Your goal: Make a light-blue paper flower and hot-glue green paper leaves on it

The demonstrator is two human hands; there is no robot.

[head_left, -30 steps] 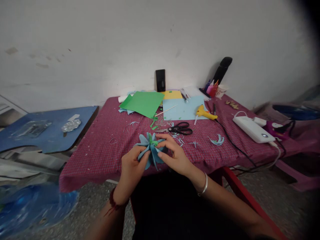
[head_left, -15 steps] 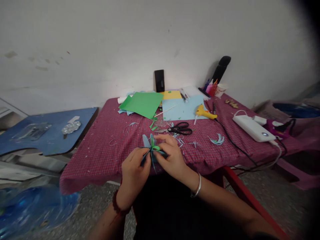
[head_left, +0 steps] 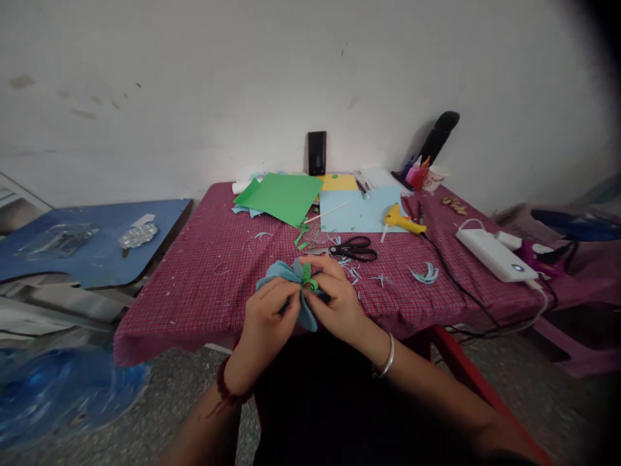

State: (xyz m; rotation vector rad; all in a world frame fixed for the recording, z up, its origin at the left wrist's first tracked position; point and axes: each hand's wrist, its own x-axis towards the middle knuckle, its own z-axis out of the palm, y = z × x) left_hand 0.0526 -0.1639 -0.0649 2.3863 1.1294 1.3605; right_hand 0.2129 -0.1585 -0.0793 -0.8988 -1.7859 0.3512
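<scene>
Both hands meet over the near edge of the table around a blue paper flower (head_left: 277, 272) with green curled strips (head_left: 307, 278) at its middle. My left hand (head_left: 268, 318) pinches the flower from the left, thumb and fingers pressed together near its centre. From the right, my right hand (head_left: 338, 303) grips it beside the green strips, its fingers bent over them. Blue petals fan out to the left and below the fingers. Just beyond the hands lie black-handled scissors (head_left: 356, 248), their blades pointing left.
A green sheet (head_left: 281, 196) and a light blue sheet (head_left: 356, 210) lie at the back of the checked cloth (head_left: 194, 278). A yellow glue gun (head_left: 405, 220) trails its cord past a white power bank (head_left: 495, 254). Paper scraps (head_left: 424, 273) are scattered about. A phone (head_left: 317, 153) leans on the wall.
The flower has turned in my hands, so its broad blue petals now show to the left and below. Both hands stay closed on it.
</scene>
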